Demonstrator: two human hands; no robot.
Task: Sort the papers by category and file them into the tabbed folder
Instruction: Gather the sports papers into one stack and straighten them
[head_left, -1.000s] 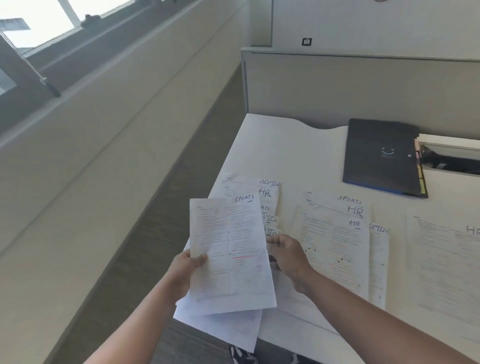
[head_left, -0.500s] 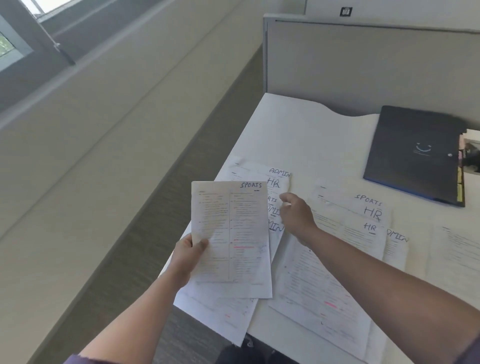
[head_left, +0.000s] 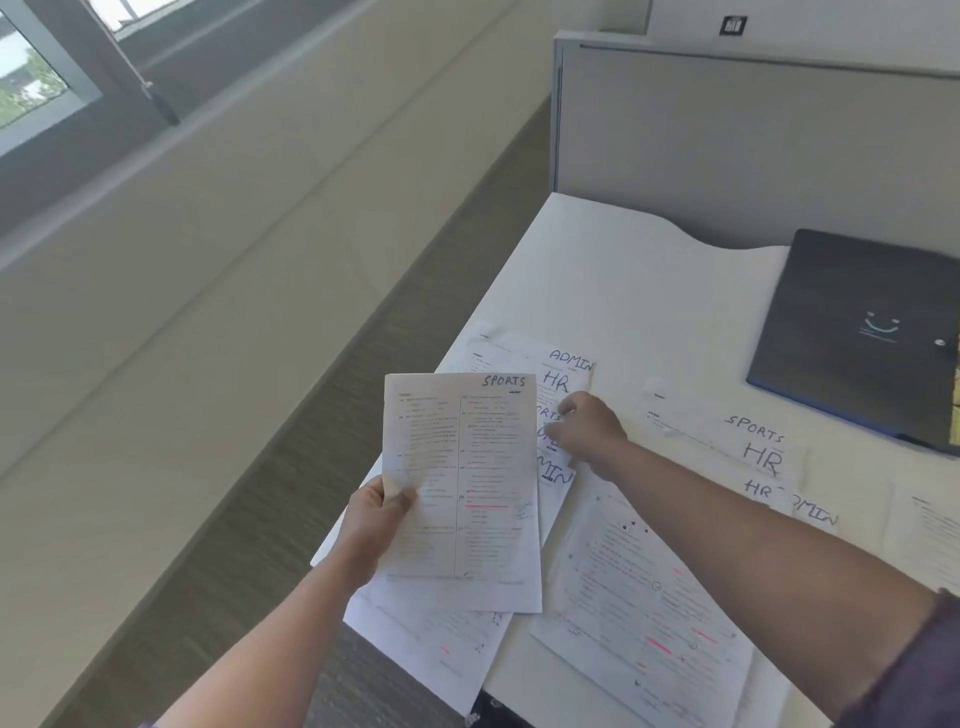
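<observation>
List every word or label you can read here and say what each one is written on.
"SPORTS": top of the sheet held in the left hand.
"ADMIN", "HR": top sheets of the left pile, under the right hand.
"SPORTS", "HR": sheets of the middle pile.
"HR", "ADMIN": sheets below those.
Smile mark, no words: dark folder.
Printed body text and the wall sign: too small to read.

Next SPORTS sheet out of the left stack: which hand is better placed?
Right. The right hand is already down on the fanned stack with fingers on the partly covered sheets, while the left hand grips the SPORTS sheet by its left edge and is not free.
</observation>
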